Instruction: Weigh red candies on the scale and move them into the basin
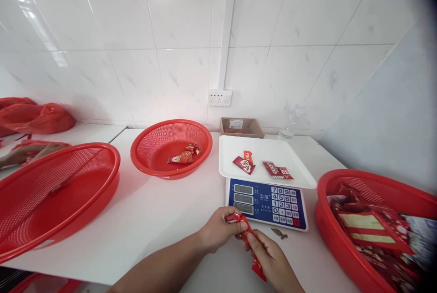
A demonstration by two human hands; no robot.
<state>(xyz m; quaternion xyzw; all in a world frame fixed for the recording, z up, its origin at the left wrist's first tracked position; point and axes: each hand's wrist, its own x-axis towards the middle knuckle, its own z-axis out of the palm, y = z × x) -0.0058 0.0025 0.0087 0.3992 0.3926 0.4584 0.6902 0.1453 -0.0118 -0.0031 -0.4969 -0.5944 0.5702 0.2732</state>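
Both my hands hold one red candy wrapper (251,248) low in the middle, just in front of the scale's keypad. My left hand (218,228) pinches its upper end. My right hand (269,256) grips the lower part, which hangs down past the fingers. The blue-faced electronic scale (266,202) carries a white tray (300,175) with several red wrapped candies (244,164) on it. A small torn scrap (279,234) lies on the counter beside my right hand.
A small red basket (150,140) holds a few candies at the back centre. A large red basket (85,165) sits at the left. Another red basket (341,234) with red packets is at the right. A cardboard box (241,127), red bags (34,118) and another person's hand (23,154) are behind.
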